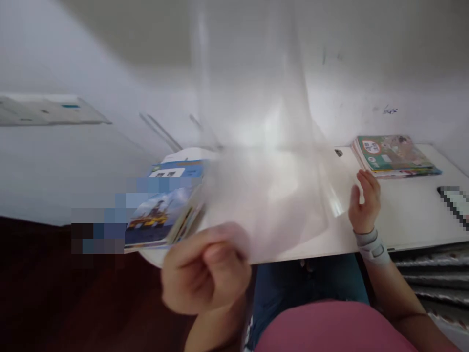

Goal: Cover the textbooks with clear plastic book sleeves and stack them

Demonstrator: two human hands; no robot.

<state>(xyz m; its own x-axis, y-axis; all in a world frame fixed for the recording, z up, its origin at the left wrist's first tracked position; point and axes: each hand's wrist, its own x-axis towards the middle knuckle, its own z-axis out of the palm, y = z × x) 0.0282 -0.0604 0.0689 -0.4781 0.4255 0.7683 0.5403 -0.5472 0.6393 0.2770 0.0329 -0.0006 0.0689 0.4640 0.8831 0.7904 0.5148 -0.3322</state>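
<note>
Between the fingers of my left hand (207, 274) is the lower edge of a clear plastic sheet (260, 161), maybe a book cover or sleeve. The sheet rises in front of me, blurred and see-through, with the desk showing through it. My right hand (366, 203), with a light band on its wrist, is over the right part of the white desk (403, 220). Its fingers are extended and apart from the thumb, and nothing is in it. Just beyond it lies a stack of booklets (397, 154) with a green cover on top.
A pile of books (157, 210) with blue covers sits at the desk's left end. At the far right edge lies a dark-rimmed device (454, 203), partly blurred out. A wall socket strip (47, 110) is on the left wall. Metallic folds (436, 278) show below the desk at right.
</note>
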